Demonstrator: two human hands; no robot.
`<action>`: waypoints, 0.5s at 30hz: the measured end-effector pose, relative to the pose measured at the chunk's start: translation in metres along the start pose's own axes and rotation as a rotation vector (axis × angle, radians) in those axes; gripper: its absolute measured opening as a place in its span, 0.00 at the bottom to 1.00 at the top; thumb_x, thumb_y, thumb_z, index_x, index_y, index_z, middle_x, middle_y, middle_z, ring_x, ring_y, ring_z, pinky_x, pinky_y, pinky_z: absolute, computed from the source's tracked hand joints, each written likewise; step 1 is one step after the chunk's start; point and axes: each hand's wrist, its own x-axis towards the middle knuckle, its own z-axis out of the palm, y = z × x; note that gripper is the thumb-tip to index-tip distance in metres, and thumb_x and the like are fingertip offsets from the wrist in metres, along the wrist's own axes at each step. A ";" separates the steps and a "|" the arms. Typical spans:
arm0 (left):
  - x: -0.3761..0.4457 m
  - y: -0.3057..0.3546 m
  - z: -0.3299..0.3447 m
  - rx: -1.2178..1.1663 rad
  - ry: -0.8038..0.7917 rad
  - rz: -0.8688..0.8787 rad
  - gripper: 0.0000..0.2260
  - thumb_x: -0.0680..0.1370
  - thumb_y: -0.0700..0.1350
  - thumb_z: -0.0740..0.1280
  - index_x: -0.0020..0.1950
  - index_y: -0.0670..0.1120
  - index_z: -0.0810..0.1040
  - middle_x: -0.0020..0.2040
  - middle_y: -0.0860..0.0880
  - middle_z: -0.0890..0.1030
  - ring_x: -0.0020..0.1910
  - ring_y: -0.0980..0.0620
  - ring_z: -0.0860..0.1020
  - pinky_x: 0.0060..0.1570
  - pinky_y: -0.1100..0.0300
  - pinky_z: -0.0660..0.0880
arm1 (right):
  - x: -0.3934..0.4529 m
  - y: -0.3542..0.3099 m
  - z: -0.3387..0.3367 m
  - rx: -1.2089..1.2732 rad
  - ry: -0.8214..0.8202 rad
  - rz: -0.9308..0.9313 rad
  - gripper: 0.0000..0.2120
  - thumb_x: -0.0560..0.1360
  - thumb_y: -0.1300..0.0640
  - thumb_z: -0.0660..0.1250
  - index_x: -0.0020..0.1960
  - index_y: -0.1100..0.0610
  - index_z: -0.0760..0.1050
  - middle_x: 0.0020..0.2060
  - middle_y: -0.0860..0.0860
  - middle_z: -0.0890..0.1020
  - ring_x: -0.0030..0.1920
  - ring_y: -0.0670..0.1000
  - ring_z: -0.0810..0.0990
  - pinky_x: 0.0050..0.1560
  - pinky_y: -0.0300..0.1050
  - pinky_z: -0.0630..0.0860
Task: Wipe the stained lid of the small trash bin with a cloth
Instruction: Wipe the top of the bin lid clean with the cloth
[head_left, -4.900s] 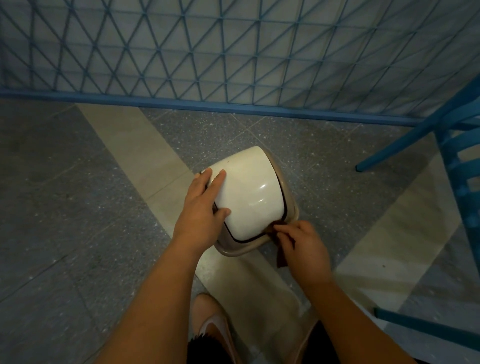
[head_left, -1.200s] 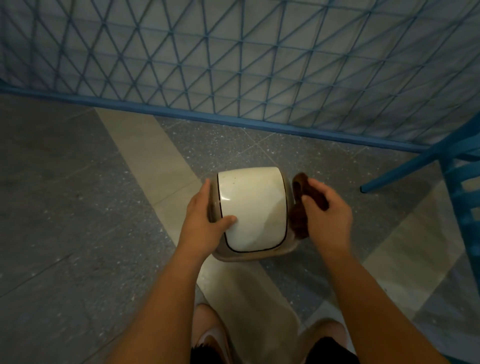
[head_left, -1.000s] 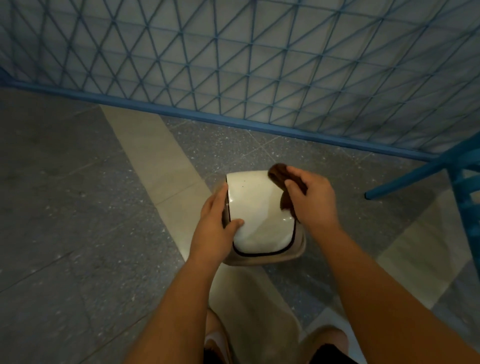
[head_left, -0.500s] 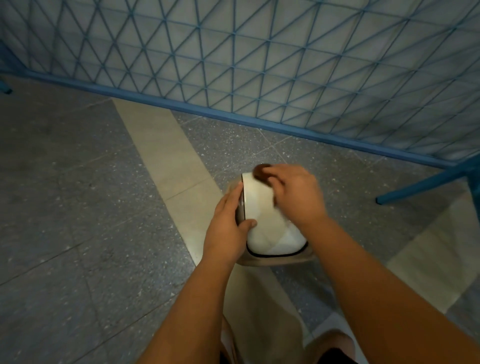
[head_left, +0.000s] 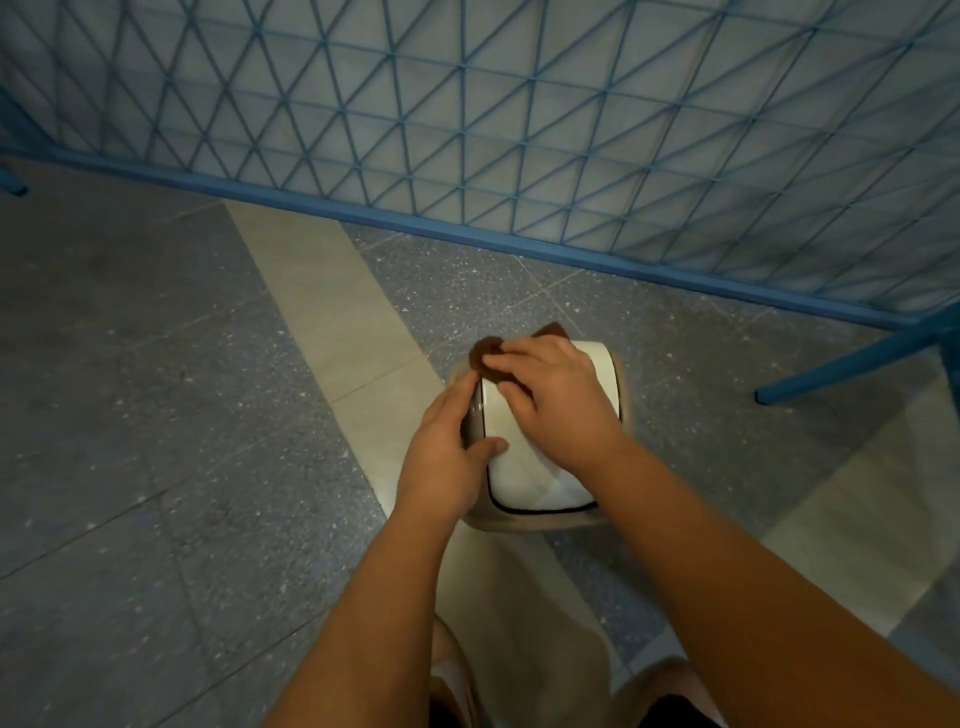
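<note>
A small beige trash bin (head_left: 524, 522) stands on the floor with a rounded white lid (head_left: 524, 473) on top. My left hand (head_left: 447, 457) grips the lid's left side, thumb lying on its top. My right hand (head_left: 558, 402) lies across the far part of the lid, pressing a dark brown cloth (head_left: 485, 353) onto its far left corner. Only the cloth's ends stick out past my fingers; the rest is hidden under the hand.
A blue lattice fence (head_left: 467, 130) with a blue base rail runs across the back. A blue chair leg (head_left: 852, 364) slants in at the right. The floor is grey speckled tile with a beige strip (head_left: 322, 296). My feet (head_left: 452, 670) are just below the bin.
My right hand has carried the cloth from the lid's right side across to its far left corner. The left hand keeps its hold on the lid's left side.
</note>
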 end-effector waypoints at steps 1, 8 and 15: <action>0.001 -0.001 -0.001 -0.007 -0.011 -0.002 0.36 0.72 0.42 0.72 0.75 0.59 0.60 0.72 0.54 0.68 0.70 0.53 0.67 0.70 0.53 0.66 | -0.005 0.004 -0.002 -0.006 -0.009 -0.046 0.14 0.75 0.55 0.63 0.58 0.54 0.80 0.56 0.52 0.80 0.56 0.55 0.76 0.58 0.54 0.72; 0.004 -0.002 -0.013 -0.051 -0.123 0.066 0.30 0.77 0.39 0.63 0.76 0.58 0.59 0.73 0.55 0.66 0.70 0.58 0.65 0.71 0.54 0.64 | -0.015 0.012 0.000 -0.028 0.047 -0.155 0.13 0.74 0.60 0.65 0.57 0.57 0.80 0.52 0.55 0.81 0.50 0.58 0.77 0.52 0.52 0.76; 0.031 0.015 -0.021 0.055 -0.119 0.081 0.25 0.78 0.36 0.54 0.70 0.58 0.71 0.74 0.53 0.64 0.72 0.57 0.62 0.68 0.68 0.54 | -0.021 0.008 0.008 -0.037 0.079 -0.197 0.14 0.74 0.64 0.65 0.59 0.58 0.79 0.52 0.56 0.80 0.47 0.59 0.77 0.50 0.51 0.74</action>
